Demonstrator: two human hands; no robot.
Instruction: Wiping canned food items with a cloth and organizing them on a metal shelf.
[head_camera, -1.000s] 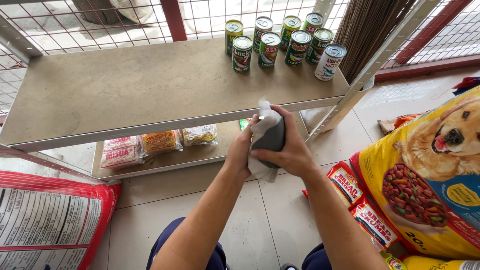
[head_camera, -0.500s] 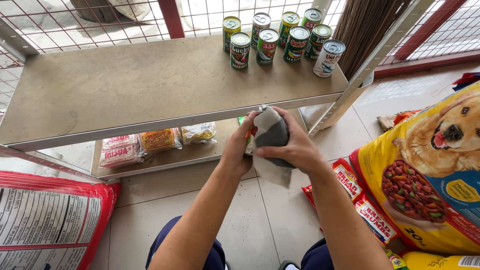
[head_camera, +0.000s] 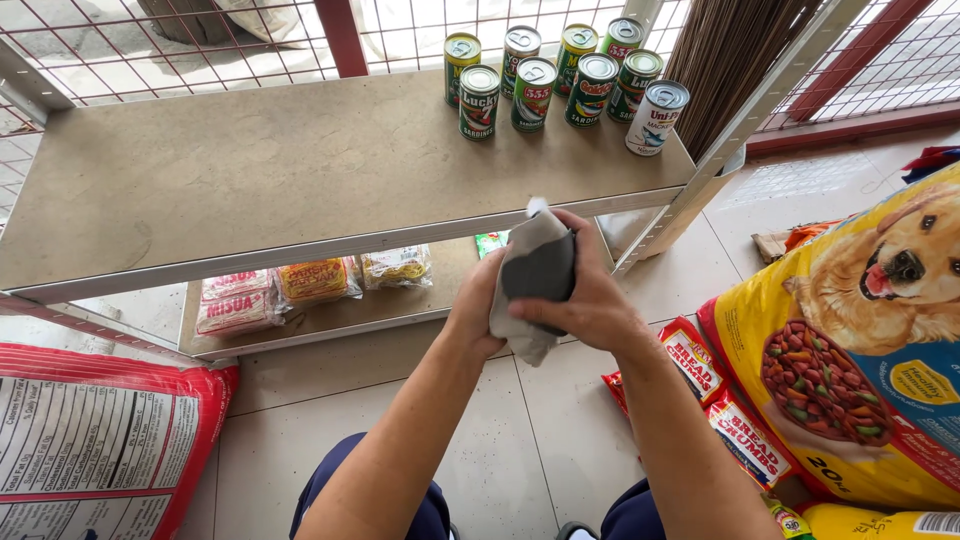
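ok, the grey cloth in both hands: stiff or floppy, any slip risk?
Probably floppy: the grey cloth bunches between the left hand and right hand, its lower end drooping. Likely light, since loose fingers hold it up. It looks matte, so slipping seems unlikely.

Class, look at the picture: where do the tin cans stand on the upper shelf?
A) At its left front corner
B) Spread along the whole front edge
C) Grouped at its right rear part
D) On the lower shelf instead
C: the tin cans stand clustered at the right rear of the upper shelf, beyond the hands holding a grey cloth.
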